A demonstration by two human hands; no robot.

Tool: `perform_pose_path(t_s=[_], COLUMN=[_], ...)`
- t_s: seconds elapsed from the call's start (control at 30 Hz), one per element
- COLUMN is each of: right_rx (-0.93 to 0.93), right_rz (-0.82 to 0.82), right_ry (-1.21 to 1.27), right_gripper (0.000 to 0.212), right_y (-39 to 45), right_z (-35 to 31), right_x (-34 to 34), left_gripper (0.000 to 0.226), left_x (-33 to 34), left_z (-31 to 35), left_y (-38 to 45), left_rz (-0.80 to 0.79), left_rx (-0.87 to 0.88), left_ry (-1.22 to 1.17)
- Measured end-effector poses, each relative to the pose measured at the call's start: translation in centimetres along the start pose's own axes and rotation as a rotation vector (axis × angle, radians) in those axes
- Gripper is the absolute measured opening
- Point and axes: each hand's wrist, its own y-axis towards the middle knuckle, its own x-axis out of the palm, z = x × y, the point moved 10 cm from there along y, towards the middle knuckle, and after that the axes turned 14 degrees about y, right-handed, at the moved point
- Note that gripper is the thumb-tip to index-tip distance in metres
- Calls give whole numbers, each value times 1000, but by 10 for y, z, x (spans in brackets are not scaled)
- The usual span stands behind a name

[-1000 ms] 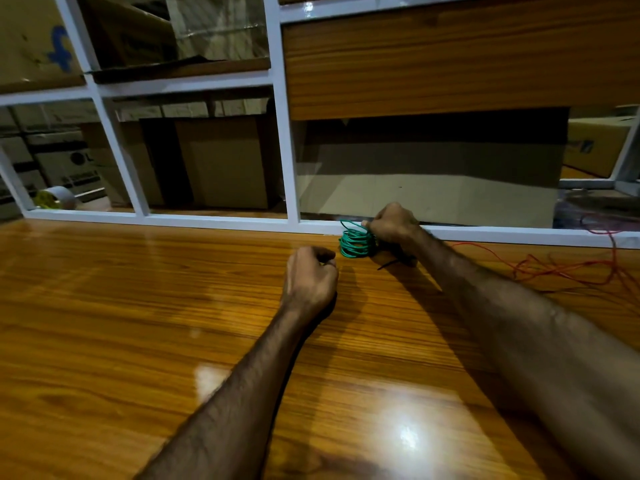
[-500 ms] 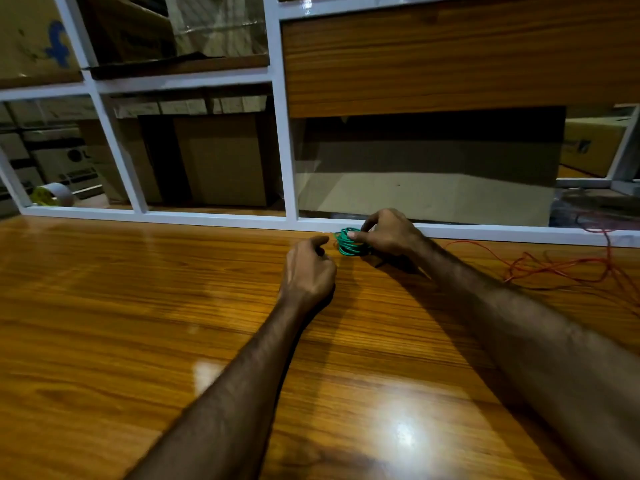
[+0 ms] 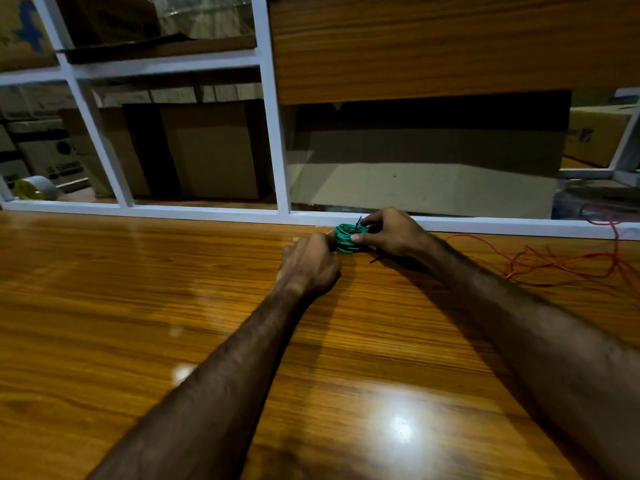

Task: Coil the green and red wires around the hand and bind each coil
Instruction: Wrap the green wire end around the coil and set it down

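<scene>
A small coil of green wire (image 3: 347, 238) rests at the far edge of the wooden table (image 3: 138, 306), close to the white frame. My right hand (image 3: 391, 232) grips the coil from the right, thumb on its front and a finger at a thin black tie sticking up from its top. My left hand (image 3: 310, 263) is closed against the coil's left side, holding it. Another dark tie end lies on the table just below the coil. The red wire (image 3: 561, 261) lies loose and tangled on the table to the right, untouched.
A white metal frame (image 3: 273, 133) with glass panes runs along the table's far edge. Behind it stand cardboard boxes (image 3: 207, 150) and a tape roll (image 3: 34, 188) at far left. A wooden panel (image 3: 450, 46) hangs above right.
My left hand moved forward and right from the bare table until it closed on the green coil. My right hand turned the coil and shifted its fingers to the black tie.
</scene>
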Motion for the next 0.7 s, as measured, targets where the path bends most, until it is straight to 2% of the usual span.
perform_pose_path(t_s=[0.2, 0.43, 0.6, 0.7], right_rx=[-20, -34, -35, -22], right_rz=[-27, -12, -49, -54], right_ry=[-13, -24, -16, -15], right_gripper=[64, 61, 63, 70], right_y=[-6, -14, -11, -6], right_z=[2, -2, -1, 7], right_x=[4, 4, 5, 4], left_gripper=[39, 31, 20, 20], left_x=[7, 6, 2, 7], left_z=[-20, -29, -37, -41], left_y=[8, 21, 32, 43], left_rz=[0, 24, 104, 87], left_rx=[-104, -168, -229, -225], left_ry=[-250, -142, -279, -345])
